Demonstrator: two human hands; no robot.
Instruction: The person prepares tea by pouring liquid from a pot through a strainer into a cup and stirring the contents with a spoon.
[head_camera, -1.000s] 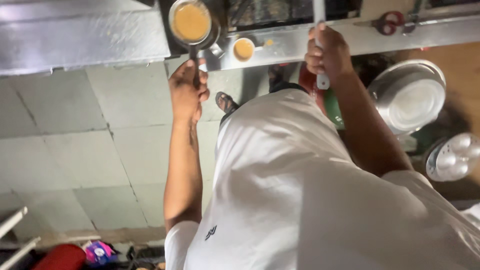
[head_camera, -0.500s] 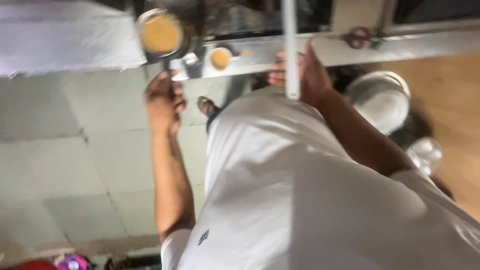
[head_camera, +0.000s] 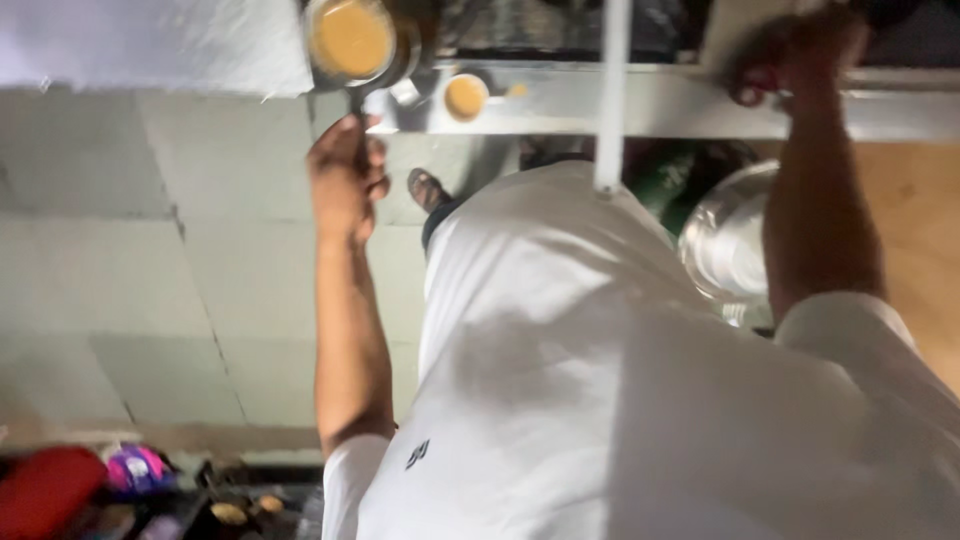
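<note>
Left hand (head_camera: 345, 175) clenched on handle of small saucepan (head_camera: 352, 40), pan of tan liquid at far left end of metal table (head_camera: 640, 100). Small cup (head_camera: 466, 96) of same liquid just right of pan. Right hand (head_camera: 790, 55) on table's far right; blurred, grip state unclear. Steel bowl (head_camera: 725, 245) below table.

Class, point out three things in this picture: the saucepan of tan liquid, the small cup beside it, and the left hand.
saucepan (head_camera: 350, 40), head view, on the tan liquid
small cup (head_camera: 466, 96), head view, on its tan liquid
left hand (head_camera: 342, 175), head view, back of hand
</note>
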